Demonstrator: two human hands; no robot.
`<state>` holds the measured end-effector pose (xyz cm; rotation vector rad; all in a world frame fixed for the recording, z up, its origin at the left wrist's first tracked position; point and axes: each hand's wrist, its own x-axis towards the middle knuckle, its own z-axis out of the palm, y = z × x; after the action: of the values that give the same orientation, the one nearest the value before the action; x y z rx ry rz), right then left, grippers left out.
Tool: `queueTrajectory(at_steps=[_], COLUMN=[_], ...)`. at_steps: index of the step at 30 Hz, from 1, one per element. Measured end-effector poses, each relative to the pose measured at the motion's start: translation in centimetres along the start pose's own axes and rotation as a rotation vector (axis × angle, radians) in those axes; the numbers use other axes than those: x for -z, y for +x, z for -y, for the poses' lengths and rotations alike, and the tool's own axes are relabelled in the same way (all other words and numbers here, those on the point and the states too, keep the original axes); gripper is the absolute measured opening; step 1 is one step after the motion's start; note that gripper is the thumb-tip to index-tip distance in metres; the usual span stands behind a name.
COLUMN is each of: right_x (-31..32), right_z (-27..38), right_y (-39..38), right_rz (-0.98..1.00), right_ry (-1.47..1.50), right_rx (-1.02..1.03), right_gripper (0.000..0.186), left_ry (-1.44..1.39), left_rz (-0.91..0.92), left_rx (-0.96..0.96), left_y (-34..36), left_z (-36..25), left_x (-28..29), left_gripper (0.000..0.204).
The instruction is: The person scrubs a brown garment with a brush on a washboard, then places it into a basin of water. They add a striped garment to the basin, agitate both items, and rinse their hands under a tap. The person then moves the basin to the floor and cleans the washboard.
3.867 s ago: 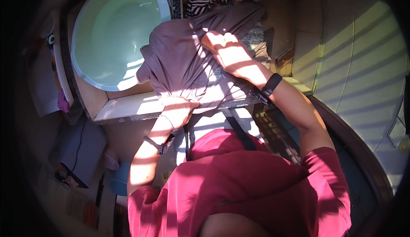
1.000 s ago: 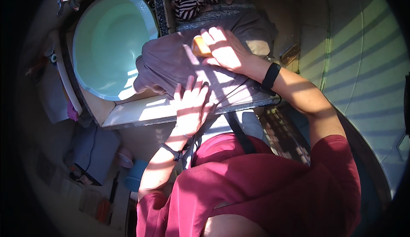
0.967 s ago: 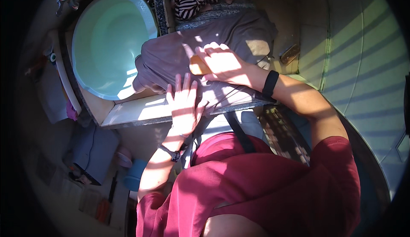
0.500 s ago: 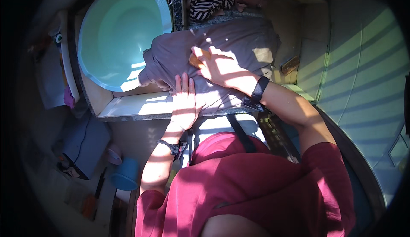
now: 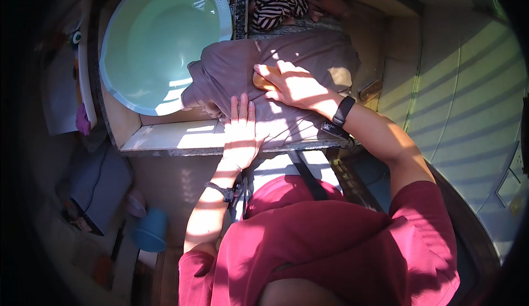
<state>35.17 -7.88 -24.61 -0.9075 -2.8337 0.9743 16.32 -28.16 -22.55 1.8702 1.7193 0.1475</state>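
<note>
A wet-looking grey-mauve cloth garment (image 5: 226, 58) lies spread across the sink ledge. My left hand (image 5: 241, 135) rests flat on its near left part, fingers stretched out and pointing away from me. Farther right, my right hand (image 5: 297, 85) grips an orange-brown rounded block (image 5: 266, 78) against the cloth. Fingers hide much of that block, and its underside faces the fabric, so I cannot tell its exact kind. Left of the garment stands a large pale-green basin (image 5: 224, 17) holding water; a bunched end of the cloth reaches its rim.
A black-and-white striped cloth (image 5: 278, 3) lies bunched behind the garment. Another brown block (image 5: 370, 91) sits at the right of the sink. The tiled ledge (image 5: 171, 137) borders the front. Low on the left are a blue bucket (image 5: 150, 231) and a grey box (image 5: 102, 187).
The view has shifted slightly. My right hand and the block appear a little farther right over the cloth, while my left hand stays flat in nearly the same place.
</note>
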Motion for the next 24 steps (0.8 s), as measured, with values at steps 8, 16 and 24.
queueTrajectory(at_steps=[8, 16, 24], right_x=[2.3, 2.1, 3.6], right_z=[-11.5, -3.9, -3.7], right_y=[-1.5, -2.1, 0.6], right_rz=[-0.055, 0.093, 0.140], right_ry=[-0.289, -0.032, 0.063], right_rx=[-0.711, -0.391, -0.588], right_gripper=[0.088, 0.079, 0.077], left_ry=[0.045, 0.033, 0.083], left_rz=[0.033, 0.025, 0.057], left_rx=[-0.004, 0.031, 0.060], left_y=[0.3, -0.2, 0.0], left_z=[-0.1, -0.3, -0.4], left_x=[0.5, 0.2, 0.1], left_gripper=[0.096, 0.095, 0.095])
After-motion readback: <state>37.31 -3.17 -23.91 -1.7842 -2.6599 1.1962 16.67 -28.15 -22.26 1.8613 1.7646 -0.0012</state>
